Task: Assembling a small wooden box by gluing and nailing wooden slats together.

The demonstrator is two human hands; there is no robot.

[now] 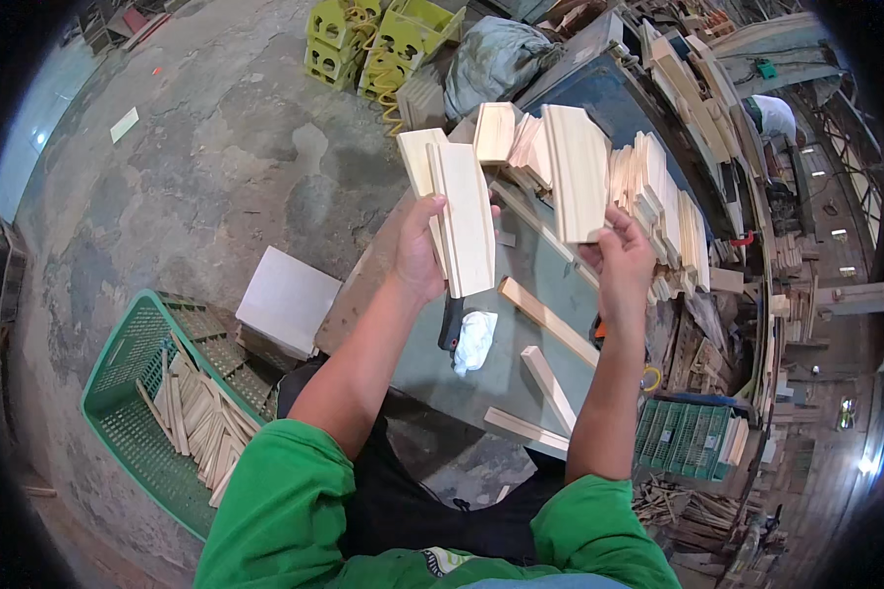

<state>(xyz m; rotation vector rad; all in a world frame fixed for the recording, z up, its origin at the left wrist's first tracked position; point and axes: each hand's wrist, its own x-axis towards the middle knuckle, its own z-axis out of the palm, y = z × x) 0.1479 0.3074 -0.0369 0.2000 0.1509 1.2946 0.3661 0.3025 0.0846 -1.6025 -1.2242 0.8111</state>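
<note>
My left hand (420, 253) is closed around two pale wooden boards. The front board (465, 221) has a grooved long edge and overlaps the rear board (420, 162). In my right hand (624, 257), the fingers pinch the lower right corner of another grooved board (575, 172), tilted up above the grey-green work surface (417, 358). Below the left-hand boards lie a black-handled tool (450, 324), its upper end hidden, and a crumpled white wad (475, 342). Wooden strips (550, 319) rest on the surface between my forearms. Behind the right-hand board, similar boards (648, 187) stand in a row.
At left, a green plastic crate (118, 393) holds many thin wood strips, beside a pale square board (287, 299). Yellow-green plastic crates (403, 49) and a grey sack (496, 69) stand at the far side. Another person (776, 118) bends at far right.
</note>
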